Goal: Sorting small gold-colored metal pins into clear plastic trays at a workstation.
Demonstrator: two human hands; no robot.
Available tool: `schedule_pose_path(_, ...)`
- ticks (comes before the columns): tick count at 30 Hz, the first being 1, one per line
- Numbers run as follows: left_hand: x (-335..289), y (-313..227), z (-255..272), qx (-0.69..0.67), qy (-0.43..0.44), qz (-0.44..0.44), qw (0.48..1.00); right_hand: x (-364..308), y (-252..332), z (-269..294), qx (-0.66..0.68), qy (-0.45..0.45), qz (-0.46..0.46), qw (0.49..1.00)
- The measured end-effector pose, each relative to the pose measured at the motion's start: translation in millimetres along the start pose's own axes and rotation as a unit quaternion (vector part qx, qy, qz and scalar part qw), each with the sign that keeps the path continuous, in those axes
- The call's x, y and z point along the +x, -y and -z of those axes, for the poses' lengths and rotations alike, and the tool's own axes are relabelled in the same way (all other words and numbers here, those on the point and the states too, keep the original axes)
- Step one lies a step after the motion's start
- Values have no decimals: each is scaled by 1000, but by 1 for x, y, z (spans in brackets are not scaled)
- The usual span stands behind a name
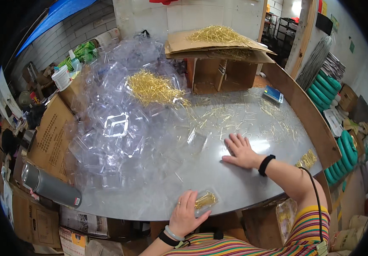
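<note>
At the near edge of the table, my left hand (184,216) is closed around the side of a small clear plastic box (209,209). Inside it lies a bundle of gold metal pins (206,199). My right hand (241,152) rests flat on the grey tabletop (235,183), palm down, fingers spread and holding nothing. Beyond it, loose gold pins (226,117) are strewn over the table. A small heap of gold pins (306,159) sits by my right forearm.
A large pile of clear plastic boxes (120,123) covers the left side, topped by a gold pin heap (152,87). At the back stands a cardboard box (205,79). A grey flask (51,185) lies at the left edge; a wooden board (305,111) borders the right.
</note>
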State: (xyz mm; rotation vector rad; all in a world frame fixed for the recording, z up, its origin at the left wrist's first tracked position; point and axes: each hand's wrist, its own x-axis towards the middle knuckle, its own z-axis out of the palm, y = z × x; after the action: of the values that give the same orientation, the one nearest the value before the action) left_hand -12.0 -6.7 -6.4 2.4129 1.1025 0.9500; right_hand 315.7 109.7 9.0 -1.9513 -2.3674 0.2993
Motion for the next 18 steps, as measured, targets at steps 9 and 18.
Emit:
schedule_pose_path(9,8,0,7,31,8,12,999,-106,54,-2,-48,-26,70,996)
schedule_pose_path(18,5,-8,13,129,-58,-45,989,-147,47,-13,151,-112,40,981)
